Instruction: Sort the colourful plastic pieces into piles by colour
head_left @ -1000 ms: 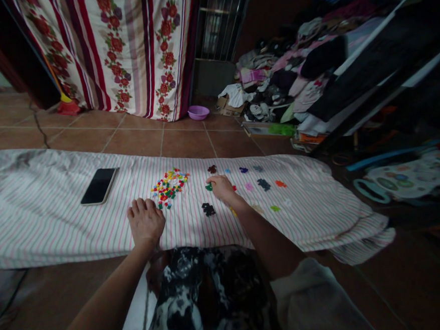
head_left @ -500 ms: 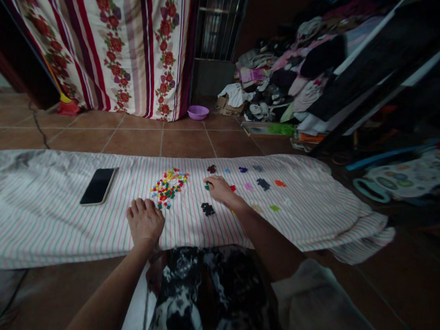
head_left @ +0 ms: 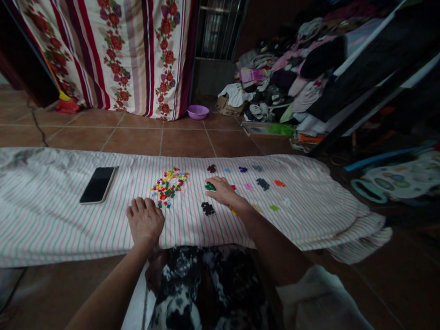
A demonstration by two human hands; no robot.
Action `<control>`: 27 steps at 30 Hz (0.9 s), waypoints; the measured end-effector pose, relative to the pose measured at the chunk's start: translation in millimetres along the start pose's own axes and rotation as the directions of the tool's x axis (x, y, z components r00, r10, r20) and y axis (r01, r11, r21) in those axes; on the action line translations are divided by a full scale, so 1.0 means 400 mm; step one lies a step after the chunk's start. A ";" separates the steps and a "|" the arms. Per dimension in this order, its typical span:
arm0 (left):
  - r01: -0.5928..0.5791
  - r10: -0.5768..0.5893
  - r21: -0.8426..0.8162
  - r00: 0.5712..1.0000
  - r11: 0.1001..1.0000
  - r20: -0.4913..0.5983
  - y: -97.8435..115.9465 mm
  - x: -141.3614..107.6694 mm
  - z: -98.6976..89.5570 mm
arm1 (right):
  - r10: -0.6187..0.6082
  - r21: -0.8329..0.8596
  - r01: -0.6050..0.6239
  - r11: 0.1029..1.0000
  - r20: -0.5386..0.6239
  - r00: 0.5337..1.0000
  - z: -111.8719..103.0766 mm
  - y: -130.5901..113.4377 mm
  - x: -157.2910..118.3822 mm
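While the left hand (head_left: 146,218) is laid palm down on the striped cloth (head_left: 54,217), just beside the pile of mixed coloured pieces (head_left: 169,184), its fingers are bent and its palm is hidden, so whether anything is held cannot be told. Green pieces (head_left: 210,186) are framed by the parted thumb and fingers of the right hand (head_left: 208,186); whether any is gripped cannot be made out. Black pieces (head_left: 208,208) are grouped nearer the body, brown pieces (head_left: 211,168) farther off. Red pieces (head_left: 234,187) and yellow pieces (head_left: 233,211) are partly covered by the right hand and forearm. Beyond the left hand, well apart from the green pieces, a phone (head_left: 98,185) is placed.
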State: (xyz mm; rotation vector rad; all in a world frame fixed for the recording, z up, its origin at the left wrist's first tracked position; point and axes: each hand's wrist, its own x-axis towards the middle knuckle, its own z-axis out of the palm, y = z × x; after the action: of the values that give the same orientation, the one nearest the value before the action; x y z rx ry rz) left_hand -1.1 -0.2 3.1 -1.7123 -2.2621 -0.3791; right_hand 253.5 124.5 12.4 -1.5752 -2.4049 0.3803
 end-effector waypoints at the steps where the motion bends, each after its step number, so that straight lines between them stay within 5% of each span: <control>1: 0.000 0.000 -0.001 1.000 1.000 0.001 0.000 0.000 -0.001 | -0.002 0.008 0.002 1.000 0.000 1.000 0.002 0.003 0.002; 11: -0.010 0.010 0.026 1.000 1.000 -0.020 0.001 0.000 -0.001 | 0.049 0.098 -0.044 0.994 -0.042 0.998 0.037 0.015 0.026; 27: 0.000 0.001 0.027 1.000 1.000 -0.025 0.001 -0.001 -0.001 | -0.048 0.114 0.057 0.992 -0.078 0.996 0.033 0.002 0.025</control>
State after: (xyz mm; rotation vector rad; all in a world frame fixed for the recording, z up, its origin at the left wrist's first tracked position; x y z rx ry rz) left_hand -0.7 -0.5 3.3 -1.6856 -2.2387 -0.3658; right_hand 245.9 132.8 0.2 -1.4475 -2.3185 0.4342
